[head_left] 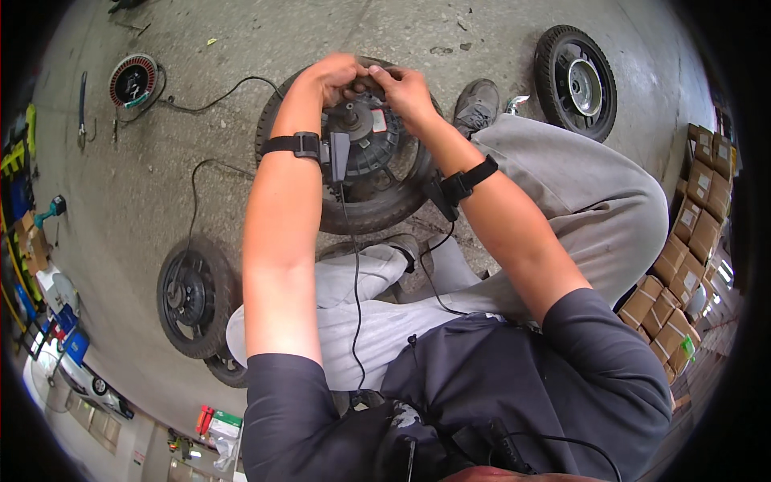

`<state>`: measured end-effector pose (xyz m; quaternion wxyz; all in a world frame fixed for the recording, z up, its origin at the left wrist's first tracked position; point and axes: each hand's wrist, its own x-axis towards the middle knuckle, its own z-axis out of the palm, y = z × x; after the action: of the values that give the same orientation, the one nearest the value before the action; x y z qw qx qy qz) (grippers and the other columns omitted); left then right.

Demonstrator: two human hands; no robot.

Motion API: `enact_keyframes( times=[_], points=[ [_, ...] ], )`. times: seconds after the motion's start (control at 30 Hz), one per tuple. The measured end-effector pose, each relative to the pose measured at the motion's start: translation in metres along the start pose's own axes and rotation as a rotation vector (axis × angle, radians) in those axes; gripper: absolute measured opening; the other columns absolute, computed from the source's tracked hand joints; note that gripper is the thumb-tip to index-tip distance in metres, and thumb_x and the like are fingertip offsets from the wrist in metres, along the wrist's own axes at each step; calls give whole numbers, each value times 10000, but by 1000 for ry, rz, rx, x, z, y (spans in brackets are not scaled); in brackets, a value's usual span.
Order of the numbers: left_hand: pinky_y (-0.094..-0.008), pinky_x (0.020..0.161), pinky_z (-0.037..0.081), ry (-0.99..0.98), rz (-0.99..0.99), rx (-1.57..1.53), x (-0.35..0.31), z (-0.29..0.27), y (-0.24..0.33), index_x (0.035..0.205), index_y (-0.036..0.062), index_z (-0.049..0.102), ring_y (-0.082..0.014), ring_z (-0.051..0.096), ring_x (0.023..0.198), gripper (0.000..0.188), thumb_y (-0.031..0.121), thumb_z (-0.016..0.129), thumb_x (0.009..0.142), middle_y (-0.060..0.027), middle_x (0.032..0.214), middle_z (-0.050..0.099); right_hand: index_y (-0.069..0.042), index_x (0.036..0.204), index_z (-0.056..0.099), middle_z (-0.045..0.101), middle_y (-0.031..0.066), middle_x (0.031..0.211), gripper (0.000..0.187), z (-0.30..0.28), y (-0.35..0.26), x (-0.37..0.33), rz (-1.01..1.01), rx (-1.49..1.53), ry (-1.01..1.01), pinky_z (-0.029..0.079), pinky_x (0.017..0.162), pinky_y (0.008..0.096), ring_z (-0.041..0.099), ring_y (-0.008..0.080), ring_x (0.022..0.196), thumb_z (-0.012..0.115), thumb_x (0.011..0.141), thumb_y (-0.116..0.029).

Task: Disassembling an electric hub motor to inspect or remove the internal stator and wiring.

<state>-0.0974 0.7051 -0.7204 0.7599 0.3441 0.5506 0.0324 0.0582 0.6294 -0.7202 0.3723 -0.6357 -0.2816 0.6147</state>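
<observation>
Both sets of fingers pinched together at the far rim of the hub motor wheel (361, 157), flat on the concrete floor (144, 185). Left hand (336, 76) and right hand (405, 90) touching; axle just nearside, pointing up. Pinched object too small to identify.

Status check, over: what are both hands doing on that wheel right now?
Left hand and right hand both pinching at far rim of wheel motor. Wheel flat on concrete floor. What fingers hold: too small to tell. Nothing blocking.
</observation>
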Motion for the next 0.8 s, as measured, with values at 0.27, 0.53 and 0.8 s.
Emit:
enact_keyframes(
  times=[0.27, 0.53, 0.8],
  points=[
    [-341, 850, 524, 91, 293, 374, -14, 16, -1, 1194, -2, 670, -222, 675, 973, 457, 89, 733, 750, -127, 1080, 726, 49, 978, 734, 742, 143, 851, 399, -2, 7, -3, -304, -383, 103, 539, 707, 388, 694, 225, 752, 696, 906, -342],
    [-429, 868, 525, 1365, 482, 433, -132, -35, -66, 997, -3, 714, -359, 692, 959, 297, 220, 665, 806, -208, 1002, 723, 45, 1121, 541, 677, 146, 966, 249, 5, 12, 3, -62, 334, -28, 538, 593, 285, 663, 194, 740, 494, 1048, -189],
    [-480, 1048, 380, 1323, -49, 29, -149, 3, -172, 1161, -94, 630, -452, 573, 1159, 785, 638, 519, 899, -284, 1155, 661, 21, 1190, 565, 595, 42, 774, 448, 1, 1, 25, 178, 306, -123, 432, 531, 232, 516, 113, 620, 740, 914, -285]
  ],
)
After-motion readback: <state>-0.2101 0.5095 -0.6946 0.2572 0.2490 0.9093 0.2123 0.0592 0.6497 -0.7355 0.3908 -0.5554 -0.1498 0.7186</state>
